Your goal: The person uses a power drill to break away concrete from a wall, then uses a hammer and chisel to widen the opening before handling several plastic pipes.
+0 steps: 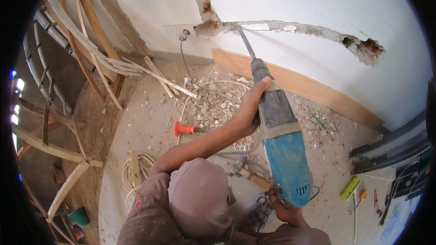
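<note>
Mauve cap, dusty blue-and-black drill

There is one left hand, one right hand, one blue power drill and one bit. The wall has one socket plate, one plug and, along its lower edge, one plank. The floor carries one orange-guarded chisel, one cable coil near its left edge, and one green brush toward its right.
</note>
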The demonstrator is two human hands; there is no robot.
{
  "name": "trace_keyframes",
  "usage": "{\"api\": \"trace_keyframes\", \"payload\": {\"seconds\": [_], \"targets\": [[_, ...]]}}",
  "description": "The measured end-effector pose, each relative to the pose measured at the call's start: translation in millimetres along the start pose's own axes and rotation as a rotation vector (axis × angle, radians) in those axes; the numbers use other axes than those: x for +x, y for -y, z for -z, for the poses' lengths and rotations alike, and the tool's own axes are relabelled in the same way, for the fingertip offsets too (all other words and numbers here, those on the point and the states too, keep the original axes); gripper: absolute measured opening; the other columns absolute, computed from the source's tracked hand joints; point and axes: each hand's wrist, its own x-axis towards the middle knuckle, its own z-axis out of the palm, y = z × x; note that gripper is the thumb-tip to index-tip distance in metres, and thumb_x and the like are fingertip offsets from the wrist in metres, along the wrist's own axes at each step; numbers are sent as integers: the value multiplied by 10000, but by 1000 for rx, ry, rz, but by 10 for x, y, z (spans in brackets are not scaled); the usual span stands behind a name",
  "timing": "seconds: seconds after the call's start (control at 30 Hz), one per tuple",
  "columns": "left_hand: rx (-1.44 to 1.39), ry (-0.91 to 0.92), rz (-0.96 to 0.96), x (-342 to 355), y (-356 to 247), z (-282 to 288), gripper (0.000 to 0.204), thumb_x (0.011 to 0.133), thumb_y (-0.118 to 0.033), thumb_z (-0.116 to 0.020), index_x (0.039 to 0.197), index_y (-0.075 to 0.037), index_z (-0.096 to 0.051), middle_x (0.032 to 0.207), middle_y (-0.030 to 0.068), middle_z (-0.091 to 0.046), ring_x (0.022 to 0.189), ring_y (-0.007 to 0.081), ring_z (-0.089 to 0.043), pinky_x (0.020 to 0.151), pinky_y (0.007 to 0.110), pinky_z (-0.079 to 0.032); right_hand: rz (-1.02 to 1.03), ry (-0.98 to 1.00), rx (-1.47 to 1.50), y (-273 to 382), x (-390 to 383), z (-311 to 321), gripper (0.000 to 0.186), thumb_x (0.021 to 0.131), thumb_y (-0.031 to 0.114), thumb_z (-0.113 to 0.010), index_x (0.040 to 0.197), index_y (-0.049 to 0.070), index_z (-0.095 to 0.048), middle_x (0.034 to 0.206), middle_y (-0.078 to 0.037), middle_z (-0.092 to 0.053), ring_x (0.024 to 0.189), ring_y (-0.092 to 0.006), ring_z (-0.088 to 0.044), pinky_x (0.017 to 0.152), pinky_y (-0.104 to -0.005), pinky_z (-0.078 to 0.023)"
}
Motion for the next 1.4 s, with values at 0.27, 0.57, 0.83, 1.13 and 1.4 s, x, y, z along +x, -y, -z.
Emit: {"api": "trace_keyframes", "payload": {"seconds": [0.27,0.57,0.83,1.13,1.4], "targets": [[-47,37,17,134,-300,173,508,843,-570,-560,1031,-99,-522,850,43,-585,745,159,-617,697,281,-525,92,166,-231,455,352,-86,940,678,66,-665,1418,4,-88,1110,-126,-547,1111,-245,-511,1009,-440,-344],[-52,54,19,-79,-32,127,478,873,-493,-584,1114,-98,-461,922,35,-547,795,122,-582,682,291,-511,-110,183,-143,301,-72,-26,348,811,-2,-595,1157,33,-564,1068,-98,-635,919,-218,-631,811,-357,-508],[13,109,50,23,-178,157,600,833,-601,-558,1113,-73,-507,961,87,-594,880,197,-617,798,369,-525,117,26,-329,170,31,-45,358,813,3,-618,1164,37,-555,1019,-90,-640,888,-205,-624,790,-325,-507],[-17,38,25,49,-88,248,540,846,-543,-587,1097,-74,-496,927,66,-583,816,154,-611,694,297,-509,39,104,-104,276,108,-161,383,822,26,-625,1194,31,-533,1090,-101,-619,974,-195,-602,827,-323,-489],[-35,51,9,-106,132,83,503,862,-524,-581,1068,-73,-495,883,46,-573,752,106,-598,595,246,-495,18,105,-281,184,-198,-91,318,835,20,-614,1148,33,-561,1023,-90,-629,959,-197,-607,813,-331,-491]]}}
